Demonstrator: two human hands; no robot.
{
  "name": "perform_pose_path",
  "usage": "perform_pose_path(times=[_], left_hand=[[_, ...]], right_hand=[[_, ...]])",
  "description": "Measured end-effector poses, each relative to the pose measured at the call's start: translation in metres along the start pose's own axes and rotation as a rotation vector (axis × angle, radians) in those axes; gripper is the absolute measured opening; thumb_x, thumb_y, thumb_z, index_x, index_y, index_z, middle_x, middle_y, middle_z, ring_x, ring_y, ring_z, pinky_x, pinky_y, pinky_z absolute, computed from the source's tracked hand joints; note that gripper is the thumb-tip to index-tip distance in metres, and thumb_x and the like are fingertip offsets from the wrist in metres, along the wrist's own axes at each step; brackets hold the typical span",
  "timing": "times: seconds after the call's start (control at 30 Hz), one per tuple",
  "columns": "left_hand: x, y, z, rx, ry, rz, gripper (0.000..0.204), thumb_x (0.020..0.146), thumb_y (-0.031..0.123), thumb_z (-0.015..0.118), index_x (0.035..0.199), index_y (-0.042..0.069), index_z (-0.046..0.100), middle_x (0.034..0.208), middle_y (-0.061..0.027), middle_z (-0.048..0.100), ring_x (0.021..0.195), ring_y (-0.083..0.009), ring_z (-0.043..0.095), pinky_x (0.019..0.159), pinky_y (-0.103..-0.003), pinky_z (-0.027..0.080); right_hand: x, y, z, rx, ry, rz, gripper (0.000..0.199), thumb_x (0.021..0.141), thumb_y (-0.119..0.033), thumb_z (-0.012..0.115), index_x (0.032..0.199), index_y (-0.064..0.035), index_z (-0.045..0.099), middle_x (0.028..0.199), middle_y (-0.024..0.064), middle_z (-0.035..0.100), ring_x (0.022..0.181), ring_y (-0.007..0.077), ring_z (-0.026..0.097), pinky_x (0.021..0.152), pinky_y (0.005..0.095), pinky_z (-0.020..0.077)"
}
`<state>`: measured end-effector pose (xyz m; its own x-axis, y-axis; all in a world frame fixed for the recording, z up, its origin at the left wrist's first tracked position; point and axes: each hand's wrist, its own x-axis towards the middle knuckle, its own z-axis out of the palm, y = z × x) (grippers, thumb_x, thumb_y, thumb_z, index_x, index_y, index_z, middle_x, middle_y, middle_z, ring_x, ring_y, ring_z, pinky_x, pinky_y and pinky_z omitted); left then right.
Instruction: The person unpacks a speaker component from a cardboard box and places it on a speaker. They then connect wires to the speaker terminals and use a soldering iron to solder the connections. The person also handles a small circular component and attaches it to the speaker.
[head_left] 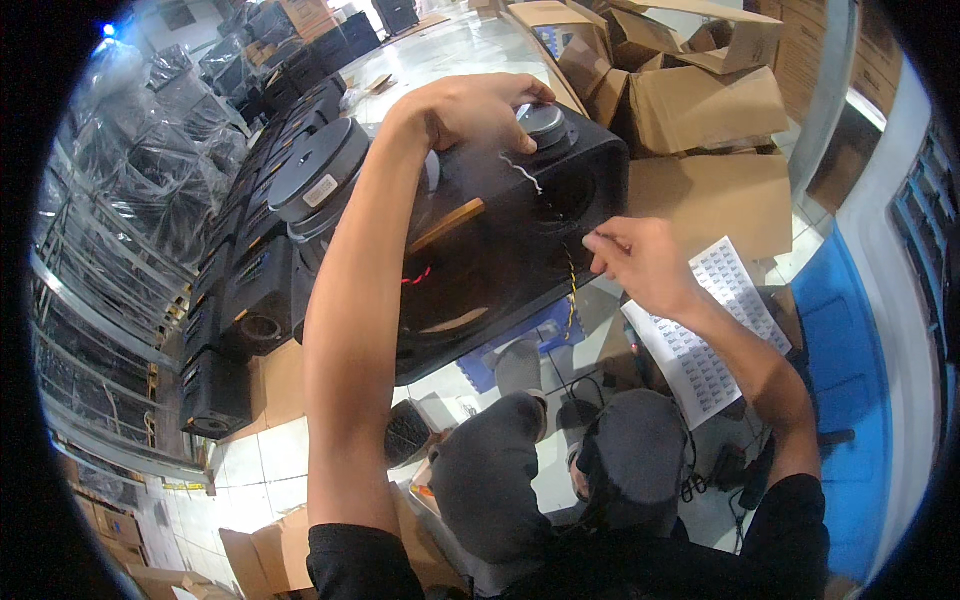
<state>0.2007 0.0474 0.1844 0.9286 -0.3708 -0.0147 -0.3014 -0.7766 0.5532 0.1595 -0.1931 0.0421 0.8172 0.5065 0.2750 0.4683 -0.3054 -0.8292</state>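
L hand (pixel 480 105) grips driver magnet (pixel 542 122) atop black speaker box (pixel 520 215). R hand (pixel 640 262) pinches thin wire (pixel 570 275); hard tug may snap it or tip the box.

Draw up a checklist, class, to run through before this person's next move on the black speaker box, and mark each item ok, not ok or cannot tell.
1. Left hand steadies the speaker driver on top of the black speaker box: ok.
2. Right hand has the yellow-black wire pinched in its fingers: ok.
3. Wire end joined to a terminal: cannot tell.
4. White wire free of the driver's rim: cannot tell.
5. Box sits steady on the blue stool: cannot tell.
6. Label sheet within reach of the right hand: ok.
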Motion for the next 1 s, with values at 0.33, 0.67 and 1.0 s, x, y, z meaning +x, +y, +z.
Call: perform_pose_path(times=[0.33,0.67,1.0], left_hand=[[0.009,-0.002,0.011,0.235,0.145,-0.004,0.073,0.076,0.032,0.081,0.133,-0.007,0.056,0.13,-0.0257,0.062,0.121,-0.0309,0.059,0.105,-0.038,0.045],[0.01,0.019,0.038,0.382,0.413,-0.245,0.068,0.074,0.055,0.082,0.083,-0.012,0.072,0.086,-0.0297,0.071,0.082,-0.039,0.071,0.078,-0.044,0.055],[-0.014,0.017,0.043,-0.002,0.303,-0.021,0.063,0.079,0.022,0.081,0.131,-0.008,0.061,0.117,-0.0198,0.07,0.106,-0.0226,0.065,0.098,-0.032,0.047]], right_hand=[[0.007,0.01,-0.027,-0.001,0.131,-0.23,0.018,0.093,-0.011,0.067,0.101,0.0041,0.073,0.078,0.0145,0.074,0.063,0.0188,0.069,0.06,0.0327,0.0539],[0.006,0.007,-0.049,-0.204,0.153,-0.094,0.017,0.091,-0.011,0.07,0.09,0.0059,0.071,0.076,0.0148,0.072,0.061,0.0188,0.068,0.062,0.0343,0.0536],[0.058,-0.006,-0.081,-0.275,0.099,-0.674,0.014,0.09,-0.008,0.065,0.094,0.0048,0.069,0.082,0.0144,0.072,0.075,0.0238,0.07,0.071,0.035,0.0537]])
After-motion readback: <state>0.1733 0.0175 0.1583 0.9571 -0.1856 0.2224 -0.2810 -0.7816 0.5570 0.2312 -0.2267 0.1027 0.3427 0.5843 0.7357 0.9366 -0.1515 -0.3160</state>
